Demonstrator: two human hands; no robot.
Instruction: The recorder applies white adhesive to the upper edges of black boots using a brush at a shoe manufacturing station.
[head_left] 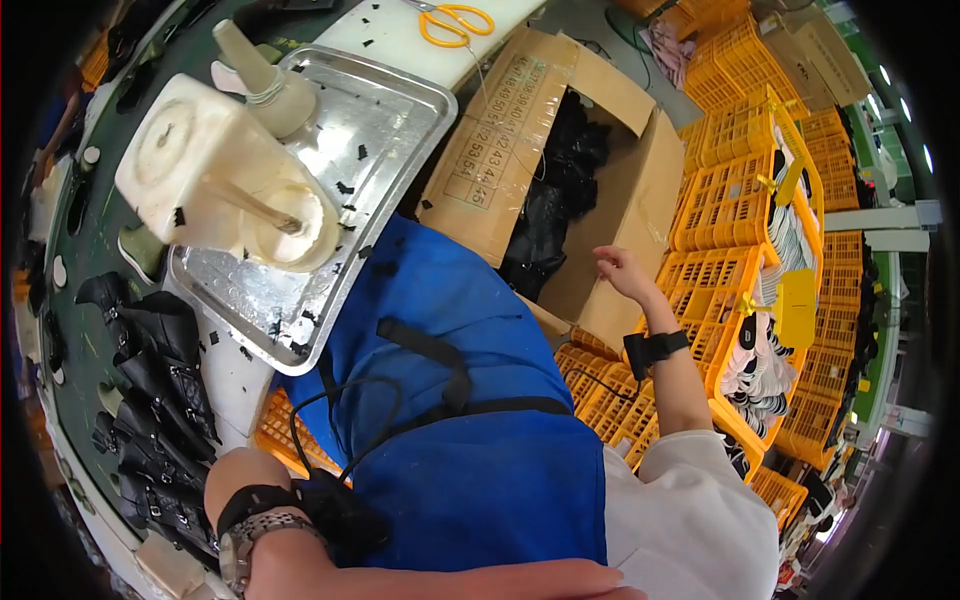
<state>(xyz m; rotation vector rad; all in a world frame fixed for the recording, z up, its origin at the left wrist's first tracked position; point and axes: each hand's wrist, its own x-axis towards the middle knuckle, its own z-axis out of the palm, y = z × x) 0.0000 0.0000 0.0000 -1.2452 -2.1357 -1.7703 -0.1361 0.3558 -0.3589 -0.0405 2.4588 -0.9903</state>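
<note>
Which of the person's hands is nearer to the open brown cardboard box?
Right: the right hand overlaps the right side of the box in view, contact unclear. The left hand is well away, at lower left, near the black buckled boots.

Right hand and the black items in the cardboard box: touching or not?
Apart. The head view shows bare cardboard between the right hand's fingertips and the black items in the cardboard box.

- Strip lights (907, 108) glow far beyond the right hand (624, 272).
- Glare streaks the metal tray (395, 112) to its left.
- Shadow fills the carton (642, 200) beside it.
</note>
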